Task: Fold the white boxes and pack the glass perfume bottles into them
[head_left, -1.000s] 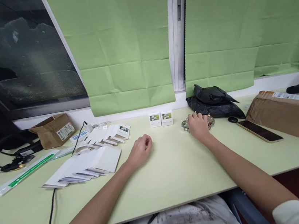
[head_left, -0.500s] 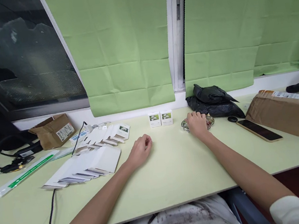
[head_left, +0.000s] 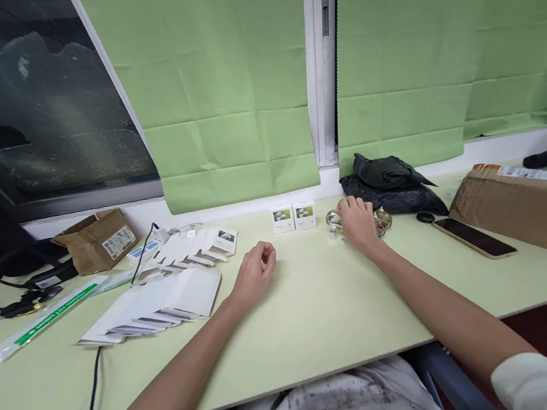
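My left hand (head_left: 255, 273) rests on the table with its fingers loosely curled in toward the thumb; nothing shows in it. To the right, my right hand (head_left: 359, 224) reaches down into a pile of small shiny metallic pieces (head_left: 384, 220), silver and gold with some red. Its fingers are bent together, and whatever they grip is hidden beneath them. Between and behind both hands stand two small white boxes (head_left: 283, 218) side by side, each with a green and white picture on its front. Flat white folded cartons (head_left: 184, 294) lie left of my left hand.
More flattened cartons (head_left: 191, 248) lie behind. A black plastic bag (head_left: 392, 189), a phone (head_left: 474, 238) and a long cardboard box (head_left: 526, 209) are on the right. An opened brown box (head_left: 97, 242), a black cable (head_left: 97, 393) and a green-striped plastic sleeve (head_left: 51, 315) are on the left.
My right hand has shifted slightly left and up over the metallic pieces, uncovering more of them on its left. My left hand has barely moved, its fingers curling a little differently.
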The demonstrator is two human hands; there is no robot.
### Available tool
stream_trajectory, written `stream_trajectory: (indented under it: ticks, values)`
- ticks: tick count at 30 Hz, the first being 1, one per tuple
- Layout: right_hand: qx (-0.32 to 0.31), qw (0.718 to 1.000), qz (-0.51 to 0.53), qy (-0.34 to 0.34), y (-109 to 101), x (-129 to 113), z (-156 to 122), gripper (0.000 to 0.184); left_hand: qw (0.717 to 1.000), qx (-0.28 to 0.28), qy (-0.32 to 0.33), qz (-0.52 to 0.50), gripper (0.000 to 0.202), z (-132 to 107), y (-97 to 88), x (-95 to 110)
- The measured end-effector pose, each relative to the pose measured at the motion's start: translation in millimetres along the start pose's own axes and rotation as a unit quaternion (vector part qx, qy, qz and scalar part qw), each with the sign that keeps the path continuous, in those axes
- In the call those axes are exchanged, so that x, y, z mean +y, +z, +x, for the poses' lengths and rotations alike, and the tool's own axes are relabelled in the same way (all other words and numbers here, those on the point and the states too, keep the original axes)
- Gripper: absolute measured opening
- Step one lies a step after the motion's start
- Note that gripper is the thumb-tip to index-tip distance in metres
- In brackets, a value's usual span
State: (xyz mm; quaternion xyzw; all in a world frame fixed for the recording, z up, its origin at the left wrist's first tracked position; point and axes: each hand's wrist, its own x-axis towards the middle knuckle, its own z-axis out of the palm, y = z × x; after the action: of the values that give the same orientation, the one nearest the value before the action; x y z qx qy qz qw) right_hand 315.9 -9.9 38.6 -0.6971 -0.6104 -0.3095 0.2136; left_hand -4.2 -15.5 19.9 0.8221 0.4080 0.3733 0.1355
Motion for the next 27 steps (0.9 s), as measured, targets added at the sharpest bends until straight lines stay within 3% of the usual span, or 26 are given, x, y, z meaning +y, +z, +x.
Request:
stream_trajectory:
  ticks: [5, 9, 15, 19, 27]
  values:
    - [0.046, 0.993, 0.097, -0.041, -12, -15, 0, 0.033, 1.0, 0.004, -0.006, -0.017, 0.02, -1, -0.8, 3]
    - [0.027, 0.974, 0.196, -0.107, -18, -39, -9, 0.029, 0.999, -0.028, -0.002, -0.043, 0.033, -4, 1.2, 4]
    - [-0.016, 0.922, 0.307, -0.236, -20, -70, -28, 0.026, 0.995, -0.074, 0.004, -0.069, 0.056, -6, 5.5, 8]
    - [-0.026, 0.901, 0.346, -0.26, -22, -77, -36, 0.026, 0.993, -0.094, -0.002, -0.065, 0.054, -5, 7.7, 10]
    - [-0.048, 0.886, 0.364, -0.283, -17, -80, -39, 0.023, 0.993, -0.101, -0.002, -0.056, 0.039, -5, 10.0, 15]
